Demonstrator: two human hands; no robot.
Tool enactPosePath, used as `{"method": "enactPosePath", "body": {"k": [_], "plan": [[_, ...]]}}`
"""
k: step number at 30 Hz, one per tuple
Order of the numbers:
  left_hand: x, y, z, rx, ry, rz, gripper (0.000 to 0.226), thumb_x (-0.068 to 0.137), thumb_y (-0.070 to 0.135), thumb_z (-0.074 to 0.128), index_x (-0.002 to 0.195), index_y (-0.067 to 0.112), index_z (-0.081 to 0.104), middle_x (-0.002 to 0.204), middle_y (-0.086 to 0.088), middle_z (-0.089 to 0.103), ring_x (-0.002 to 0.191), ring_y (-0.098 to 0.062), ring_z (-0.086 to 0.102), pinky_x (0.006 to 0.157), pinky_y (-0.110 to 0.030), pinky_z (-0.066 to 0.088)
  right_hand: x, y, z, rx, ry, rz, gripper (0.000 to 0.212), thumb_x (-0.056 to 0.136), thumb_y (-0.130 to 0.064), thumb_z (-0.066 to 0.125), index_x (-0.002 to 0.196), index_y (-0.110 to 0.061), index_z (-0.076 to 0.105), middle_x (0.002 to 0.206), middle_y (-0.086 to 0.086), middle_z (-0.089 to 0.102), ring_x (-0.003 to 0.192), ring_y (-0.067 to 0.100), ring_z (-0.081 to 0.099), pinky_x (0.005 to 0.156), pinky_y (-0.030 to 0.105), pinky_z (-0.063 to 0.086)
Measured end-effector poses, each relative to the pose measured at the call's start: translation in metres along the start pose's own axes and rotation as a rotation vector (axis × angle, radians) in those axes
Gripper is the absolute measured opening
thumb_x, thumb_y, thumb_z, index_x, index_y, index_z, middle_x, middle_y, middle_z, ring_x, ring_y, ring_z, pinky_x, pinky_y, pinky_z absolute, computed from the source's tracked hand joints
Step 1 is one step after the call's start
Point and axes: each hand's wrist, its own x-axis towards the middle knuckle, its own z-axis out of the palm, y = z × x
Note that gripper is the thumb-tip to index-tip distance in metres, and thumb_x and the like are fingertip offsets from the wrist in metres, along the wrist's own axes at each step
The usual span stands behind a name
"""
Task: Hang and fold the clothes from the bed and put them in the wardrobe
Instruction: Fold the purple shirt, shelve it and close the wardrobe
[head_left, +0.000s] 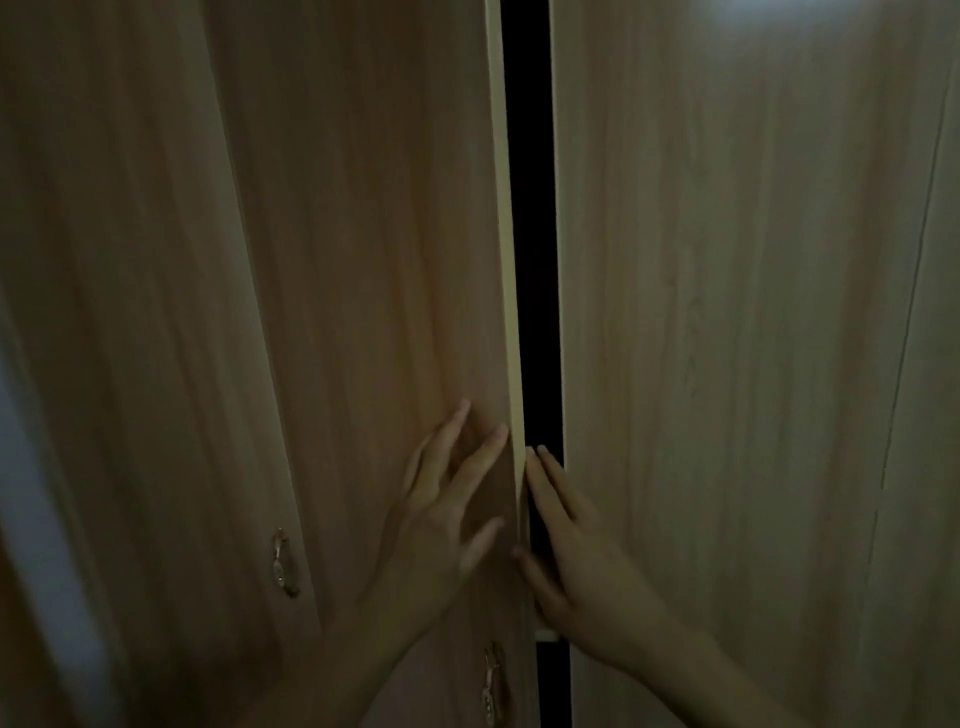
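A wooden wardrobe fills the view in dim light. Its middle door (374, 260) stands slightly ajar, leaving a narrow dark gap (532, 260) beside the right door (727, 312). My left hand (441, 514) lies flat on the face of the middle door near its free edge, fingers spread and straight. My right hand (566, 540) touches that door's edge at the gap, fingers straight and pointing up. No clothes are in view, and the wardrobe's inside is too dark to make out.
A metal handle (283, 564) sits on the leftmost door, and another handle (492, 686) is low on the middle door. A pale wall strip (31, 467) shows at the far left.
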Motion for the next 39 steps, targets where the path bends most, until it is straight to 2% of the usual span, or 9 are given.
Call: {"method": "enactPosePath", "body": {"k": [5,10,16,19,23,26,30,34,39], "plan": [[0.014,-0.010,0.021,0.103,-0.071,0.035,0.112,0.065,0.022,0.087,0.155,0.034,0.022,0.165,-0.002,0.007,0.143,-0.026,0.027,0.114,-0.036,0.029,0.013,0.012,-0.003,-0.114,-0.022,0.045,0.081,0.100,-0.034,0.047,0.154,-0.012,-0.010,0.163,0.001,-0.010,0.149,0.007,-0.007,0.121,0.023,0.009],[0.024,-0.015,0.039,0.114,-0.084,0.048,0.108,0.068,0.026,0.083,0.155,0.032,0.020,0.165,-0.005,0.005,0.146,-0.027,0.024,0.115,-0.040,0.031,0.024,0.023,-0.006,-0.170,0.018,0.147,0.079,0.099,-0.035,0.049,0.150,-0.036,-0.012,0.161,-0.010,-0.015,0.145,0.000,-0.003,0.110,0.004,0.001],[0.033,-0.022,0.056,0.057,-0.068,0.053,0.104,0.069,0.026,0.083,0.155,0.031,0.024,0.165,-0.005,0.005,0.146,-0.027,0.025,0.112,-0.044,0.037,0.036,0.031,-0.011,-0.243,0.070,0.229,0.074,0.098,-0.038,0.052,0.145,-0.055,-0.002,0.159,-0.013,-0.017,0.148,0.007,0.001,0.112,0.014,0.009],[0.035,-0.029,0.061,0.033,-0.064,0.078,0.105,0.067,0.025,0.084,0.154,0.030,0.026,0.165,-0.004,0.006,0.147,-0.026,0.022,0.111,-0.044,0.038,0.042,0.037,-0.010,-0.284,0.082,0.254,0.071,0.095,-0.044,0.052,0.152,-0.047,0.009,0.163,-0.009,-0.011,0.150,0.012,0.004,0.119,0.030,0.020],[0.036,-0.040,0.069,0.033,-0.105,0.106,0.108,0.067,0.020,0.085,0.155,0.028,0.024,0.166,-0.003,0.001,0.152,-0.024,0.008,0.113,-0.043,0.037,0.051,0.044,-0.013,-0.327,0.076,0.293,0.077,0.093,-0.045,0.056,0.152,-0.046,0.007,0.163,-0.009,-0.012,0.150,0.017,0.007,0.118,0.040,0.028],[0.040,-0.042,0.074,0.054,-0.119,0.105,0.111,0.064,0.019,0.086,0.155,0.029,0.023,0.166,-0.001,0.000,0.152,-0.022,0.006,0.112,-0.034,0.031,0.058,0.051,-0.017,-0.362,0.105,0.294,0.087,0.090,-0.045,0.061,0.152,-0.042,0.000,0.163,-0.007,-0.012,0.151,0.018,0.006,0.119,0.039,0.025],[0.047,-0.042,0.085,0.056,-0.096,0.085,0.114,0.059,0.017,0.089,0.154,0.028,0.027,0.165,-0.004,0.003,0.151,-0.027,0.009,0.114,-0.038,0.026,0.064,0.060,-0.020,-0.426,0.139,0.321,0.100,0.087,-0.053,0.063,0.154,-0.033,-0.007,0.163,-0.005,-0.016,0.150,0.015,-0.007,0.120,0.033,0.010],[0.051,-0.043,0.093,0.138,-0.112,0.048,0.117,0.058,0.024,0.088,0.155,0.030,0.023,0.165,-0.009,0.001,0.151,-0.033,0.004,0.113,-0.054,0.033,0.068,0.070,-0.022,-0.479,0.162,0.318,0.108,0.082,-0.063,0.061,0.154,-0.028,-0.011,0.162,-0.002,-0.017,0.149,0.016,-0.015,0.120,0.033,0.002],[0.057,-0.046,0.102,0.188,-0.121,0.040,0.119,0.056,0.030,0.089,0.155,0.030,0.023,0.165,-0.010,0.003,0.151,-0.032,0.006,0.114,-0.049,0.033,0.079,0.087,-0.028,-0.555,0.178,0.379,0.127,0.069,-0.083,0.054,0.152,-0.022,-0.021,0.160,0.003,-0.027,0.146,0.021,-0.025,0.120,0.038,-0.003]]}}
